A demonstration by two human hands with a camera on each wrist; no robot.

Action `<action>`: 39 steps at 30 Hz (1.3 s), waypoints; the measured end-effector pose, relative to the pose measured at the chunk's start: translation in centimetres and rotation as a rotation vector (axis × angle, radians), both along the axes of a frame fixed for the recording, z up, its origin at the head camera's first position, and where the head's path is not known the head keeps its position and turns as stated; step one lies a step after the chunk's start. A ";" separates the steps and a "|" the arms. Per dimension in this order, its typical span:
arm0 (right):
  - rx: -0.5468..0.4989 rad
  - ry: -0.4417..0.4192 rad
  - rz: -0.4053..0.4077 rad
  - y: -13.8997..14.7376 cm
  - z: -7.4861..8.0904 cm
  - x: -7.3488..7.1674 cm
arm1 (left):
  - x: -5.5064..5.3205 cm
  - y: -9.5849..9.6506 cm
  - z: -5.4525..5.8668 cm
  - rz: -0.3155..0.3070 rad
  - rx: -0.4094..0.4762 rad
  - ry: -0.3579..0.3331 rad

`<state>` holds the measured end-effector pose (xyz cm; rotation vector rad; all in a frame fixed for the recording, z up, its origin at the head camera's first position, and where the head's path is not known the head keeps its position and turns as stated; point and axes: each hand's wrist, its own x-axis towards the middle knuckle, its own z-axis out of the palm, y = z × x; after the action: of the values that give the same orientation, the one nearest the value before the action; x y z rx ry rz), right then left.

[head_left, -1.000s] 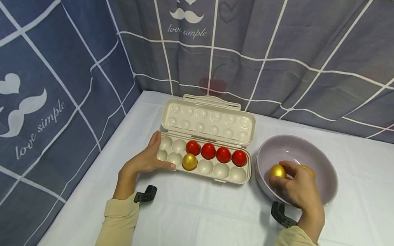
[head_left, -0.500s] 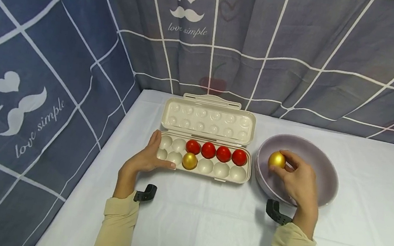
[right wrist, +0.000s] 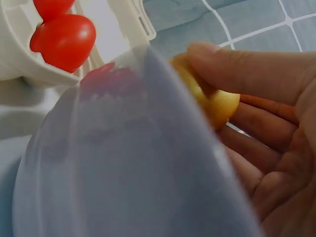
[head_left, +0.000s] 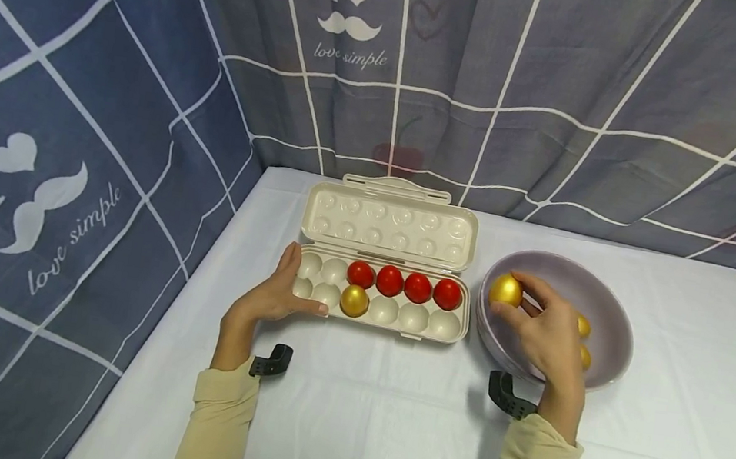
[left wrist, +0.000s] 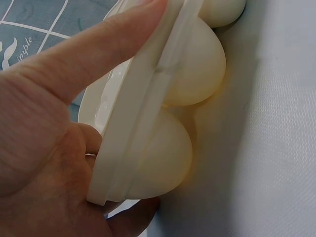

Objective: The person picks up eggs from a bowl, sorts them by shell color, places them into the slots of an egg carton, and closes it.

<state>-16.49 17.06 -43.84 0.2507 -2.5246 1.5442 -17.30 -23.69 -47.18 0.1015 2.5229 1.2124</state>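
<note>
My right hand (head_left: 546, 330) pinches a gold egg (head_left: 506, 289) between thumb and fingers over the left rim of a mauve bowl (head_left: 614, 324). In the right wrist view the bowl's wall partly covers that egg (right wrist: 224, 106). My left hand (head_left: 272, 294) grips the left end of an open cream egg carton (head_left: 412, 319), its thumb along the front edge. In the left wrist view fingers reach under the end of the carton (left wrist: 143, 153). Several red eggs (head_left: 390, 282) fill the right part of the back row. One gold egg (head_left: 354, 301) sits in the front row.
Two more gold eggs (head_left: 583, 325) show inside the bowl, beside the right hand. The carton's lid (head_left: 389, 225) lies folded back toward the grey checked curtain (head_left: 460, 63). A white cloth (head_left: 385, 418) covers the table.
My right hand has lifted the gold egg from inside the bowl and moved left to its rim, uncovering other gold eggs. The left hand and the carton have stayed in place.
</note>
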 end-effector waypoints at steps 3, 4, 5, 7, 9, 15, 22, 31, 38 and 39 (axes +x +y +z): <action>-0.012 0.022 -0.015 -0.3 0.2 0.0 | 0.0 0.0 0.0 0.003 -0.003 -0.005; -0.013 0.031 -0.021 -0.4 0.2 0.0 | 0.0 0.1 0.0 0.003 -0.005 -0.006; -0.018 0.042 -0.025 -0.7 0.4 0.0 | 0.0 0.1 0.0 0.003 -0.006 -0.008; -0.030 0.075 -0.021 -1.2 0.7 0.1 | 0.0 0.1 0.0 -0.001 -0.005 -0.007; -0.042 0.114 -0.003 -1.9 1.0 0.1 | 0.0 0.1 0.0 -0.004 -0.005 -0.006; -0.032 0.186 0.097 -4.4 1.3 0.0 | -0.1 0.1 0.0 -0.002 -0.012 -0.004; 0.053 0.214 0.128 -6.5 1.5 0.0 | -0.1 0.1 0.0 -0.005 -0.005 0.001; -0.008 0.254 0.192 -8.4 0.9 0.0 | 0.0 0.0 -0.1 0.002 0.001 -0.001; -0.019 0.284 0.208 -9.7 0.1 -0.3 | 0.0 -0.1 -0.2 0.003 -0.006 -0.003; -0.020 0.280 0.214 -9.8 0.0 -0.4 | 0.0 0.0 -0.2 0.002 -0.008 -0.005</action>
<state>-16.87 7.27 -43.85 0.7018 -2.3232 1.4839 -17.33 -23.73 -47.35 0.0940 2.5234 1.2017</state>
